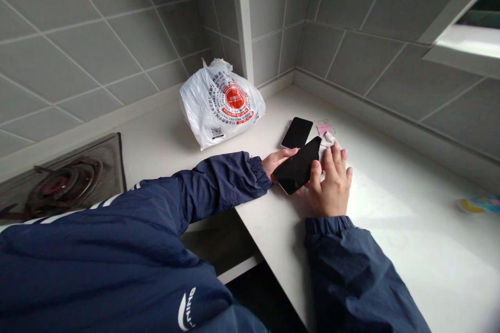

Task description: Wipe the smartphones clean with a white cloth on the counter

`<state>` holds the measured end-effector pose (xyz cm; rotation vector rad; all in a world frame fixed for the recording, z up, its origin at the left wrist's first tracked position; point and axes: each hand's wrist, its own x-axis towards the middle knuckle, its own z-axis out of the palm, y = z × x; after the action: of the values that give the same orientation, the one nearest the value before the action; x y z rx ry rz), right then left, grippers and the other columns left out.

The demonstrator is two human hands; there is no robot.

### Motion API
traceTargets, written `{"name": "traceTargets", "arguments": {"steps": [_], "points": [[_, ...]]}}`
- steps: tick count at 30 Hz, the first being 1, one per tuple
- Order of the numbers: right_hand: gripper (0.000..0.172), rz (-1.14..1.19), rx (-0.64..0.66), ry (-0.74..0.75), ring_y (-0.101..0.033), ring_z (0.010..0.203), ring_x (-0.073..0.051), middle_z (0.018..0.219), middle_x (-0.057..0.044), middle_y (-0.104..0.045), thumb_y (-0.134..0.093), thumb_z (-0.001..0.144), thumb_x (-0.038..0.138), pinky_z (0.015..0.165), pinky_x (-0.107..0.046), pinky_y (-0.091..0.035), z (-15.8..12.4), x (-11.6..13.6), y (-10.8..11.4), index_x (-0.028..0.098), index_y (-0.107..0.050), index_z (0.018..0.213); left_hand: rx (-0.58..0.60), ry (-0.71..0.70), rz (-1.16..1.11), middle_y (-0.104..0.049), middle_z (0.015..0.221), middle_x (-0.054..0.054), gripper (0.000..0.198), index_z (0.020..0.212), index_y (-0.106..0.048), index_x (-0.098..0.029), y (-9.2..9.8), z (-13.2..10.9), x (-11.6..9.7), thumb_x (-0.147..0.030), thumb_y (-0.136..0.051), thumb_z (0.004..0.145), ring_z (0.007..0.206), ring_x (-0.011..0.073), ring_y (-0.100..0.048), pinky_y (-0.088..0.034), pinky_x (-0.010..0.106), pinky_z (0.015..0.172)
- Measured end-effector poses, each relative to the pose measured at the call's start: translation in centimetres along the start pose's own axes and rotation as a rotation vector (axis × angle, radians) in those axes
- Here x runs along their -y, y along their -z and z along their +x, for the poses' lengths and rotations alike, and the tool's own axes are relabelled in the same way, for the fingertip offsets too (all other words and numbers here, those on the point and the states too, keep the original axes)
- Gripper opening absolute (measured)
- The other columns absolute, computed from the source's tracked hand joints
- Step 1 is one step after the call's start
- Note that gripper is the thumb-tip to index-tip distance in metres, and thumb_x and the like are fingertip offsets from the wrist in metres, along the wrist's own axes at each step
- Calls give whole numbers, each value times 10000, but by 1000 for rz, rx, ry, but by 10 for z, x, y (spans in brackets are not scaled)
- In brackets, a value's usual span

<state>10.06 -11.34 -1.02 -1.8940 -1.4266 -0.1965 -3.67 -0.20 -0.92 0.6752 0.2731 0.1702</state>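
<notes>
Hands: 2, left hand (pixel 278 162), right hand (pixel 331 183).
Smartphones: 2, held smartphone (pixel 297 165), lying smartphone (pixel 297 132).
White cloth (pixel 327 144): 1.
Pink tag (pixel 324 129): 1.
White plastic bag (pixel 221 104): 1.
Gas burner (pixel 64 187): 1.
Navy sleeves (pixel 351 270): 2.
White countertop (pixel 390 250): 1.
Multicoloured item (pixel 479 204): 1, too small to identify.

Worktop (pixel 429 250): gas hob (pixel 66 182) left | plastic bag (pixel 219 104) back corner | smartphone (pixel 297 132) right of bag | small tag (pixel 324 129) right of smartphone
</notes>
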Motion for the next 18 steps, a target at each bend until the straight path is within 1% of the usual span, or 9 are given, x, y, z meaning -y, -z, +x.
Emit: {"name": "traceTargets", "arguments": {"steps": [2, 6, 8, 10, 13, 15, 18], "points": [[532, 3, 13, -13, -337, 1509, -355, 1583, -177, -427, -418, 1017, 374, 1140, -668, -331, 3, -2, 3, 190, -452, 1515, 4, 2, 57, -701, 1067, 123, 529, 1399, -483, -224, -5, -1, 1, -470, -462, 931, 830, 277, -726, -584, 450, 717], [540, 32, 55, -36, -381, 1482, -380, 1529, -196, -501, -440, 1001, 401, 1117, -684, -359, 9, -7, 6, 149, -494, 1476, -17, -78, 199, -679, 1058, 87, 477, 1360, -464, -282, -15, -4, 5, -430, -533, 912, 797, 287, -717, -581, 466, 631], [541, 69, 67, -43, -411, 1463, -384, 1511, -187, -526, -453, 992, 412, 1118, -674, -373, 11, -9, 7, 145, -513, 1459, -34, -81, 238, -669, 1048, 75, 445, 1333, -462, -287, -19, -7, 5, -418, -535, 914, 800, 288, -714, -575, 472, 632], [536, 107, 59, -34, -430, 1453, -371, 1489, -182, -551, -464, 986, 422, 1129, -638, -389, 13, -11, 8, 146, -534, 1440, -48, -77, 263, -665, 1026, 67, 440, 1335, -454, -277, -22, -10, 5, -390, -522, 915, 796, 270, -712, -570, 449, 655], [534, 123, 45, 1, -427, 1458, -352, 1470, -191, -566, -481, 978, 422, 1138, -612, -394, 14, -11, 9, 153, -538, 1436, -42, -60, 293, -674, 1009, 77, 526, 1392, -424, -268, -25, -14, 4, -388, -552, 896, 812, 260, -713, -568, 418, 683], [535, 103, 53, 16, -410, 1468, -355, 1485, -190, -552, -484, 976, 405, 1140, -646, -369, 13, -7, 10, 168, -517, 1455, -32, -61, 301, -684, 1008, 89, 604, 1425, -407, -271, -25, -14, 5, -423, -605, 874, 816, 258, -713, -570, 396, 683], [553, 59, 85, 21, -345, 1503, -368, 1536, -181, -499, -470, 978, 382, 1131, -707, -327, 13, -1, 11, 190, -466, 1497, -23, -110, 313, -697, 972, 88, 668, 1444, -410, -255, -22, -12, 8, -460, -657, 859, 784, 223, -707, -566, 346, 697]]}}
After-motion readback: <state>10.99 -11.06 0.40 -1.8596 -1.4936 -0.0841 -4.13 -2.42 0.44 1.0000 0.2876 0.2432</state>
